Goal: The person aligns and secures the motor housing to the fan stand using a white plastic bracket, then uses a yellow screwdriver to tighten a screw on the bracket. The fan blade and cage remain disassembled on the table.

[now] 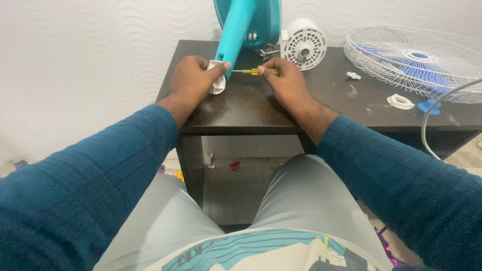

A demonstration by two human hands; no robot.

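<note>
Near edge of dark table point(241, 118): left hand point(190, 83) clamps a white fitting point(217, 83) at the foot of the teal fan stem point(233, 37). Right hand point(286, 80) pinches a yellow-handled screwdriver point(253, 72), shaft lying horizontal, tip pointing left into the stem, just beside the left fingers. Behind: white motor housing point(303, 45), wire fan guard point(416, 60).

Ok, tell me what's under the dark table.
Under the dark table there is an open recess with a small red object and a metal bracket. The person's knees hide the rest.
</note>
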